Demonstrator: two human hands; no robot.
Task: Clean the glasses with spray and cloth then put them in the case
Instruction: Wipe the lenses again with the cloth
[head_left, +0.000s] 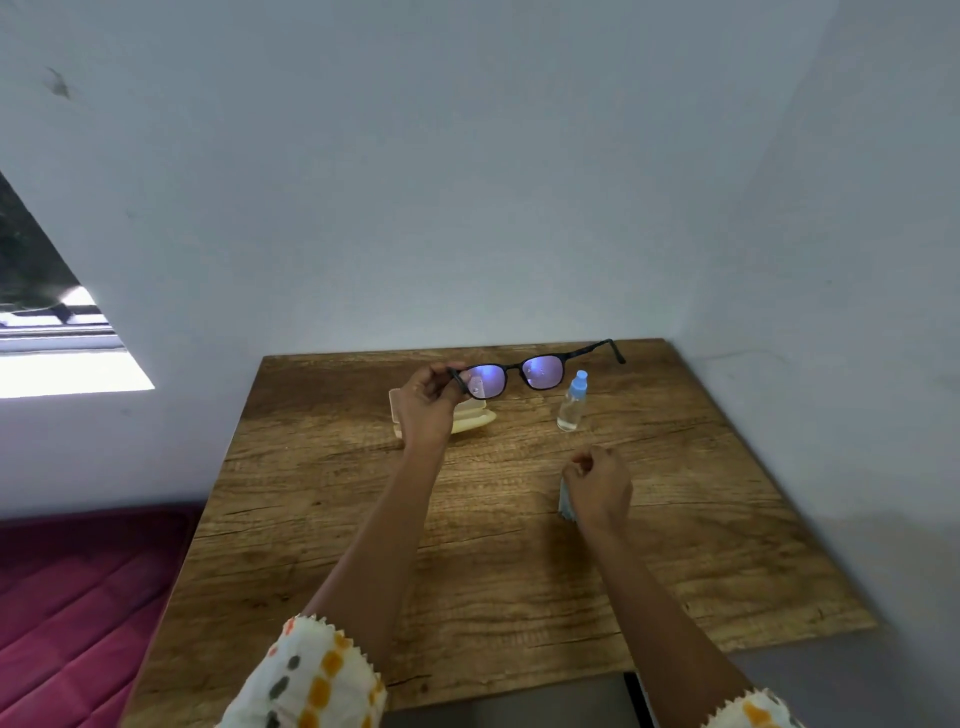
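While the left hand (428, 397) pinches the glasses (519, 371) by one temple above the table's (311, 519) far edge, the right hand (597, 486) is closed on the cloth (566, 501) just this side of the spray bottle (572, 401)

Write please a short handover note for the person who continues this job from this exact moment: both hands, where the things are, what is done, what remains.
Left hand: holds the glasses by one temple end, lifted above the table, temples open.
Right hand: closed on the cloth, low over the table.
Spray bottle: upright on the table, cap on, beside the glasses.
Case: on the table behind the left hand, partly hidden; it seems open.
Done: droplets show on the lenses, so spraying looks finished.
Left: wipe both lenses with the cloth, fold the temples, put the glasses in the case.
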